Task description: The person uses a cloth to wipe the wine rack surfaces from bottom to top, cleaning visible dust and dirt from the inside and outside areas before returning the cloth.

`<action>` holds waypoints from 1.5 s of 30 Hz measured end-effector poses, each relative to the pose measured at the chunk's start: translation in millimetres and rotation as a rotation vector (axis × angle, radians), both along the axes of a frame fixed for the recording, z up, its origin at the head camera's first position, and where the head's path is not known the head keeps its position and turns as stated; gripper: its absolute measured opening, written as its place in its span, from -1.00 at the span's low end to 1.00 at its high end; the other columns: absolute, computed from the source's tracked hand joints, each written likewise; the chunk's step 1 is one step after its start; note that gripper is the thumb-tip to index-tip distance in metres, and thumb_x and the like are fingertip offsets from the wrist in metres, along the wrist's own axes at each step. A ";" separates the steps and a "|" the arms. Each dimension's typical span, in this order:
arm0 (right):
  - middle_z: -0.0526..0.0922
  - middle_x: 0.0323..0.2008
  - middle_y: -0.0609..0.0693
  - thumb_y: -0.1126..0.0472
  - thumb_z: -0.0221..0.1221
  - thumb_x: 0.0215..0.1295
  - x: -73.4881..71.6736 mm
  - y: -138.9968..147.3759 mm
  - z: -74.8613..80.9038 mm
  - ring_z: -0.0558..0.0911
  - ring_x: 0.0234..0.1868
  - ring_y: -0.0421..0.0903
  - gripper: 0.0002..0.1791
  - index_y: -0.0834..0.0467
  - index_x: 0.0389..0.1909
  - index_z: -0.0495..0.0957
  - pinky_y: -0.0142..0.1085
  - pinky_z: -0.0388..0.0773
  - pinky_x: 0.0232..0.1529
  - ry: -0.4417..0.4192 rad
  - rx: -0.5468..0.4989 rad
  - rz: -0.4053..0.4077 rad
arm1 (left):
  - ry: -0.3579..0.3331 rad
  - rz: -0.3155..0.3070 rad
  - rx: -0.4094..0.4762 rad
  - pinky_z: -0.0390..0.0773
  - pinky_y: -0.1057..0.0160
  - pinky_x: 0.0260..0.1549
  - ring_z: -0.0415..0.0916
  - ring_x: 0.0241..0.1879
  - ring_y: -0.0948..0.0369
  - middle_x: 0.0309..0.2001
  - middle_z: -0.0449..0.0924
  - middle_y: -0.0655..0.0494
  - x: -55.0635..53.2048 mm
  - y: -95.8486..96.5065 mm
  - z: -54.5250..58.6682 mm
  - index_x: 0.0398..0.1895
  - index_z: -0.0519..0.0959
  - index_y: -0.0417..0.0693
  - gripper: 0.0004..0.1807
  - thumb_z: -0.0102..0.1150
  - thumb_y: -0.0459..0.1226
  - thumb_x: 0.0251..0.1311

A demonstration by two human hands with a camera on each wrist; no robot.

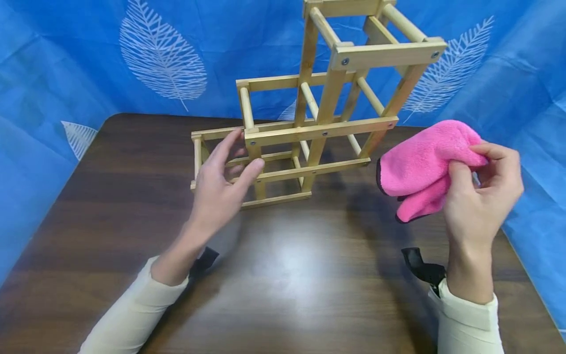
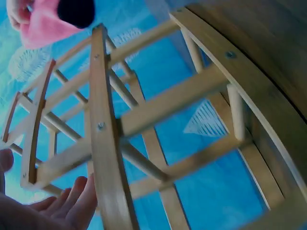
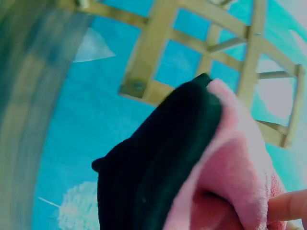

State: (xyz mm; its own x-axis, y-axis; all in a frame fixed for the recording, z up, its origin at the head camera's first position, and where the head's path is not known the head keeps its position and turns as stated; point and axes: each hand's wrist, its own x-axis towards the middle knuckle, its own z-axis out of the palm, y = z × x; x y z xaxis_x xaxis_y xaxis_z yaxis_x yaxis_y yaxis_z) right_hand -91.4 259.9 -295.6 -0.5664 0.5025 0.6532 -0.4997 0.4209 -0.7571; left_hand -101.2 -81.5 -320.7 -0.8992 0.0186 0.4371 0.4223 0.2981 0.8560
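A stepped wooden rack of pale slats and round dowels, joined with screws, stands on the table. Beside its left part is my left hand, thumb and fingers spread, fingertips right at the end of the middle tier. In the left wrist view the fingers overlap a slat of the rack. My right hand pinches a folded pink cloth with dark edging, held up to the right of the rack. The right wrist view shows the cloth's dark side and pink pile close up.
The dark brown wooden table reflects light at its middle. Blue fabric with white leaf prints hangs behind and at both sides. Black straps sit at both wrists, by the pale sleeves.
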 end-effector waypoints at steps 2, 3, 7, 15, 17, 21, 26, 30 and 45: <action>0.59 -0.23 0.01 0.55 0.08 0.15 -3.8 -2.1 -3.3 0.54 -0.35 -0.14 -0.78 0.35 -0.22 0.62 -0.42 0.41 -0.36 -0.019 -0.002 0.016 | -0.012 0.031 0.065 0.62 0.25 -0.08 0.53 0.09 0.22 0.29 0.43 0.09 -1.2 5.1 2.3 0.44 0.29 -0.17 -0.35 0.22 -0.18 0.35; 0.59 -0.23 0.00 0.55 0.08 0.15 -5.7 -3.4 -5.2 0.52 -0.35 -0.14 -0.77 0.35 -0.22 0.62 -0.41 0.40 -0.35 -0.027 -0.006 0.031 | -0.020 0.053 0.086 0.63 0.27 -0.12 0.56 0.06 0.24 0.28 0.44 0.12 -2.4 7.0 4.5 0.43 0.30 -0.17 -0.36 0.20 -0.14 0.36; 0.58 -0.23 -0.05 0.55 0.08 0.16 -9.2 -6.5 -10.9 0.51 -0.31 -0.13 -0.79 0.35 -0.23 0.61 -0.37 0.42 -0.28 -0.055 0.017 0.058 | -0.039 0.145 0.071 0.59 0.32 -0.33 0.62 -0.09 0.28 0.19 0.54 0.16 -8.9 13.3 15.6 0.39 0.39 -0.12 -0.38 0.14 0.00 0.37; 0.57 -0.22 -0.13 0.54 0.11 0.16 -6.8 -1.7 -10.1 0.51 -0.28 -0.14 -0.79 0.42 -0.18 0.59 -0.36 0.44 -0.25 -0.090 0.062 0.030 | -0.075 0.129 -0.013 0.51 0.31 -0.51 0.61 -0.32 0.25 -0.13 0.70 0.03 -18.0 13.8 29.2 0.34 0.46 -0.10 -0.48 0.12 -0.06 0.40; 0.58 -0.22 -0.13 0.55 0.11 0.16 -6.1 -0.8 -7.7 0.52 -0.28 -0.15 -0.79 0.42 -0.18 0.60 -0.36 0.43 -0.27 -0.087 0.057 0.017 | -0.110 0.082 -0.038 0.55 0.30 -0.45 0.59 -0.31 0.22 -0.14 0.69 -0.01 -21.6 9.2 33.0 0.36 0.43 -0.10 -0.47 0.08 -0.06 0.43; 0.59 -0.22 -0.08 0.55 0.10 0.15 -4.3 2.2 -3.0 0.52 -0.31 -0.16 -0.77 0.34 -0.20 0.62 -0.37 0.41 -0.31 -0.066 0.027 0.005 | -0.200 -0.049 -0.060 0.65 0.19 -0.16 0.60 -0.13 0.13 0.02 0.63 -0.11 -30.7 -2.0 41.5 0.43 0.35 -0.08 -0.47 -0.01 -0.10 0.49; 0.59 -0.23 0.01 0.56 0.09 0.14 -2.8 3.6 0.6 0.50 -0.36 -0.14 -0.75 0.31 -0.21 0.63 -0.38 0.40 -0.34 -0.039 -0.028 0.024 | -0.288 -0.186 -0.018 0.59 0.06 -0.02 0.53 0.09 0.06 0.26 0.44 -0.17 -41.9 -13.9 49.8 0.48 0.23 -0.15 -0.46 -0.11 -0.16 0.53; 0.58 -0.23 0.04 0.56 0.09 0.15 -3.5 9.1 -2.6 0.51 -0.33 -0.12 -0.76 0.34 -0.20 0.62 -0.37 0.40 -0.32 -0.043 -0.028 0.030 | -0.347 -0.233 0.006 0.56 0.10 0.05 0.48 0.12 0.08 0.28 0.40 -0.14 -48.6 -22.8 53.6 0.50 0.18 -0.13 -0.46 -0.17 -0.16 0.55; 0.60 -0.21 0.15 0.58 0.14 0.12 -3.1 9.2 -3.6 0.47 -0.46 -0.14 -0.75 0.39 -0.17 0.60 -0.44 0.37 -0.44 0.014 -0.075 0.071 | -0.417 -0.322 0.263 0.20 -0.03 0.32 0.21 0.31 0.12 0.27 0.32 -0.04 -80.6 -55.0 49.9 0.36 0.40 -0.16 -0.56 -0.26 -0.21 0.57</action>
